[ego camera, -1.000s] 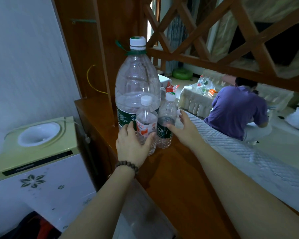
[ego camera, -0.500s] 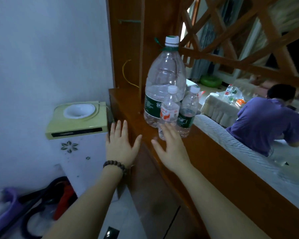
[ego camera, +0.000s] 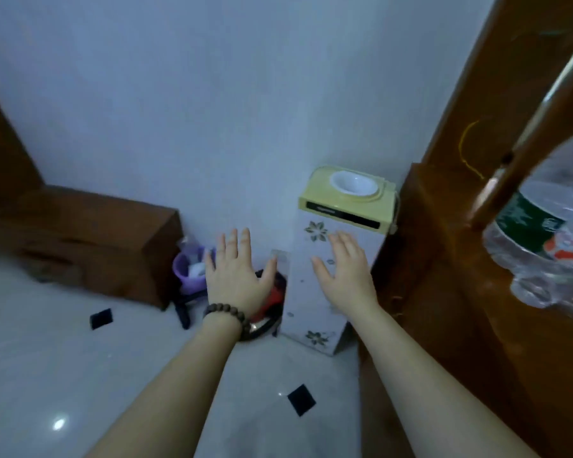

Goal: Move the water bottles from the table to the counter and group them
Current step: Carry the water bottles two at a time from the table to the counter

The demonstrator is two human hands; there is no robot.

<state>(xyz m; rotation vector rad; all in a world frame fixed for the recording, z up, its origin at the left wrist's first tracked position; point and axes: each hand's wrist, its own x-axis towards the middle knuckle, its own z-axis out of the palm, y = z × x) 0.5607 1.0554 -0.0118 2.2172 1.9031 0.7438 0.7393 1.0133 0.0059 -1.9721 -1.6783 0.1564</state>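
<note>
The bottle group stands on the wooden counter [ego camera: 450,246] at the far right edge of the view, blurred. I make out the big clear bottle [ego camera: 556,200] with its dark green label and a small bottle with a red-and-white label [ego camera: 566,259] in front of it. My left hand [ego camera: 235,276], with a bead bracelet at the wrist, is held out flat over the floor, fingers spread, holding nothing. My right hand [ego camera: 344,272] is also flat and empty, in front of the water dispenser, well left of the bottles.
A white and yellow-green water dispenser [ego camera: 338,246] stands against the wall beside the counter. A purple bin [ego camera: 189,272], red and black items and a brown cabinet [ego camera: 90,246] lie left. Pale tiled floor [ego camera: 80,375] spreads below my arms.
My view has swung left and down, away from the counter. Both hands have left the bottles and now hover open over the floor and dispenser; the bottles stay grouped on the counter.
</note>
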